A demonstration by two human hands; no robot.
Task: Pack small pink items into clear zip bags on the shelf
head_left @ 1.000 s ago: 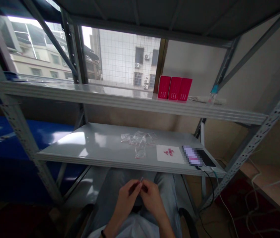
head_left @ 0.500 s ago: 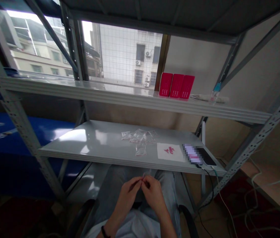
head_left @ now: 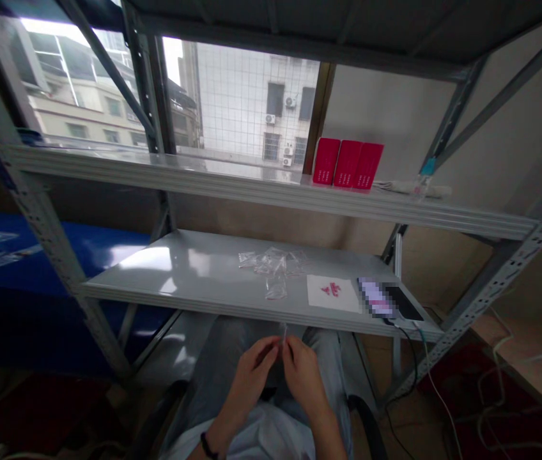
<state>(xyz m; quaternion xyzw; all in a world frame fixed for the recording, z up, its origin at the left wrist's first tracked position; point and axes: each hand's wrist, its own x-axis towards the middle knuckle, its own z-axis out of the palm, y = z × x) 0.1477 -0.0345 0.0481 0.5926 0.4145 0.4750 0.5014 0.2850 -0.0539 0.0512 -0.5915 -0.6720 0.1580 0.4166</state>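
Observation:
Over my lap, just in front of the grey shelf's edge, both hands meet around a small clear plastic bag. My left hand pinches it from the left, thumb against fingers. My right hand grips its right side in the same way. The bag's top pokes up between the fingertips; whether anything is inside cannot be made out. Several more clear plastic bags lie in a loose heap on the lower shelf. To their right is a white sheet bearing small pinkish-red pieces.
A phone and a black flat item lie at the lower shelf's right end, with cables hanging down. Red boxes and a small bottle with a blue cap stand on the upper shelf. Metal posts flank both sides.
My hands have drawn slightly apart, and the clear bag now stands more upright between the fingertips. The view has shifted a little. The things on the shelves stay put.

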